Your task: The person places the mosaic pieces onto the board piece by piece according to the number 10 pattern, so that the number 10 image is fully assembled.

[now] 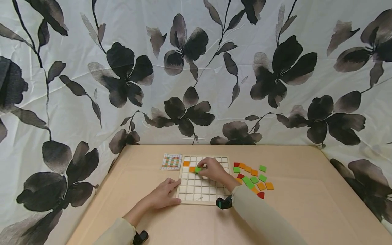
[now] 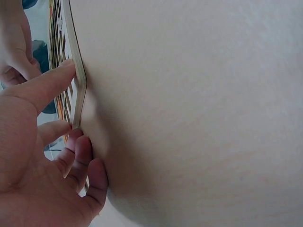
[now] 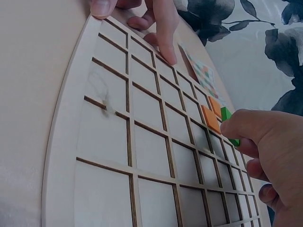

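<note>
A wooden grid board (image 1: pixel 196 189) lies on the table, its cells mostly bare. One orange square tile (image 1: pixel 186 163) sits in its upper left cell, and another orange tile (image 1: pixel 192 169) one row lower. Between thumb and fingers, my right hand (image 1: pixel 215 170) pinches a green square tile (image 1: pixel 197 169) right beside that lower orange one. In the right wrist view the green tile (image 3: pixel 226 113) stands tilted over the grid. My left hand (image 1: pixel 163 194) rests at the board's lower left, thumb on the corner and fingertips touching the left edge.
A small card (image 1: pixel 171 162) with a coloured grid pattern lies at the board's upper left. Right of the board are scattered loose green, orange and red tiles (image 1: pixel 262 177), several of each colour. Behind the table (image 1: pixel 306 204) hangs a floral cloth (image 1: pixel 226 68).
</note>
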A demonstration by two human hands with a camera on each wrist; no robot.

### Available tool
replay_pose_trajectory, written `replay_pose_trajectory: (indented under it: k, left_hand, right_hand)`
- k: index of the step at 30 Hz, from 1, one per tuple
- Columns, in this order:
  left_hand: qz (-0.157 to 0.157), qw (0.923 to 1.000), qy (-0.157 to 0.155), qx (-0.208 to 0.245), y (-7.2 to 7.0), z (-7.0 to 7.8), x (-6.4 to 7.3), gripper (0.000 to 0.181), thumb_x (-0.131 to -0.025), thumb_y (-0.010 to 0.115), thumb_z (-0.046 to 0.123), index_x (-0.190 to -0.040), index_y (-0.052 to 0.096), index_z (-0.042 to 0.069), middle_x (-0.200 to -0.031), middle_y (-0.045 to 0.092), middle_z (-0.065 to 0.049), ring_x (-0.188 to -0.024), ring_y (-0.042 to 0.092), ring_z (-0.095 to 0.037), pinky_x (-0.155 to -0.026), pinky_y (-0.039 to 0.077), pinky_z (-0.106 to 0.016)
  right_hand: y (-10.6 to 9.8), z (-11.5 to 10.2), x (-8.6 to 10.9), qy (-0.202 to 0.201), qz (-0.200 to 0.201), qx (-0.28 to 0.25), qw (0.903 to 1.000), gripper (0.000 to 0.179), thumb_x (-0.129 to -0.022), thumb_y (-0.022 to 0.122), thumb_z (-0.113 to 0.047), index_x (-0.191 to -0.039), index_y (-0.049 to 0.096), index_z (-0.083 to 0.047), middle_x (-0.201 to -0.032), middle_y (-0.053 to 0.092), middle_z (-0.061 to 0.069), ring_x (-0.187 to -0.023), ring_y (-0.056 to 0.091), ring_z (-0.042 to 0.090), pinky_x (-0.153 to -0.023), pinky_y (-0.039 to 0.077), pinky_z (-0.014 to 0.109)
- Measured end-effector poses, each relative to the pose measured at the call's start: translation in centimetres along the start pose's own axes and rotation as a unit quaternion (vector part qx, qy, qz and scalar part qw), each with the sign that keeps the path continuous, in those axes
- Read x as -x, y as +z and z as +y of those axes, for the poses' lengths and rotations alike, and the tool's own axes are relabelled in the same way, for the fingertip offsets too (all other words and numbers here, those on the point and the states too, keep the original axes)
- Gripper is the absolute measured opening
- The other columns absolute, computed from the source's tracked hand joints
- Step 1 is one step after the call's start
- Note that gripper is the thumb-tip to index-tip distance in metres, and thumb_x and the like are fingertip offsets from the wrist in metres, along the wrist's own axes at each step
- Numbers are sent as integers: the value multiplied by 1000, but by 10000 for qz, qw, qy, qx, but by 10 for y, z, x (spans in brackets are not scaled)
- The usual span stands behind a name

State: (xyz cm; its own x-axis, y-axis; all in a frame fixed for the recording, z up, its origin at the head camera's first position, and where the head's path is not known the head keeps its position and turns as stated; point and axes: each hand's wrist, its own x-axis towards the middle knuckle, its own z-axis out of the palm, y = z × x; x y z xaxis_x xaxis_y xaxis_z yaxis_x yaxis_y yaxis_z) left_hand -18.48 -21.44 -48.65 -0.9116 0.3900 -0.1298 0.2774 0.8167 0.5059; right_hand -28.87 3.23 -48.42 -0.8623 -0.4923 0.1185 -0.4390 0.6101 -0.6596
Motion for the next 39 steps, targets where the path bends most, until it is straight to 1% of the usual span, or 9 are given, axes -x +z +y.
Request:
replay_pose_trajectory:
  k: [2, 9, 15, 22, 26, 29, 34, 39]
  left_hand:
    - [3, 10000, -9, 4, 0, 0, 0, 79, -84, 72, 43, -148, 40, 9, -122, 46, -4, -101, 42, -15, -84, 38, -34]
    - [34, 10000, -11, 46, -2, 0, 0, 79, -84, 72, 43, -148, 40, 9, -122, 47, -3, -103, 43, -15, -85, 39, -35]
    - [-2, 10000, -66, 20, -1, -1, -1, 79, -84, 72, 44, -148, 40, 10, -121, 46, -3, -103, 43, -15, -85, 39, -35]
    - [-25, 10000, -70, 20, -1, -1, -1, 79, -84, 72, 43, -148, 40, 10, -121, 46, -3, -102, 43, -15, -85, 38, -34]
    - [-20, 10000, -46, 44, -2, 0, 0, 79, -84, 72, 43, -148, 40, 10, -121, 46, -3, -102, 43, -15, -85, 38, -34]
    - [-6, 10000, -12, 95, -2, 0, 0, 78, -85, 72, 42, -148, 40, 9, -121, 46, -3, -101, 42, -15, -84, 37, -34]
    - [-13, 10000, 13, 96, -1, 0, 0, 78, -85, 71, 42, -147, 40, 8, -120, 46, -3, -101, 43, -16, -84, 37, -33]
    - [0, 10000, -3, 77, -1, 0, 1, 78, -84, 72, 43, -147, 41, 9, -121, 46, -3, -103, 43, -16, -86, 38, -35]
  right_hand:
    - [2, 0, -2, -31, 17, -10, 10000, 18, -80, 74, -9, -97, 74, -10, -93, 66, 1, -76, 54, 12, -70, 48, 27]
    - [9, 2, -9, 125, 75, 107, 9998, 18, -81, 75, -13, -99, 74, -12, -92, 65, -1, -80, 55, 11, -74, 48, 29]
    - [15, 8, -13, 117, 121, 108, 9998, 19, -81, 75, -14, -100, 76, -12, -92, 67, 0, -83, 58, 11, -75, 49, 29]
    - [18, 8, -18, 190, 82, -67, 9998, 21, -83, 75, -16, -103, 76, -11, -95, 67, 2, -83, 59, 12, -73, 50, 28]
    - [17, 7, -21, 350, 36, -219, 9991, 21, -85, 74, -18, -105, 76, -12, -100, 67, 3, -87, 60, 14, -76, 50, 31]
    - [17, 8, -23, 522, 88, -241, 9983, 20, -85, 74, -19, -104, 77, -15, -100, 65, 2, -89, 59, 15, -77, 49, 31]
    - [19, 10, -26, 628, 205, -153, 9977, 19, -84, 75, -20, -102, 77, -17, -95, 61, 2, -83, 55, 14, -72, 45, 30]
    - [22, 7, -29, 762, 237, -167, 9967, 18, -84, 75, -21, -102, 77, -18, -94, 61, 2, -82, 52, 14, -72, 43, 31]
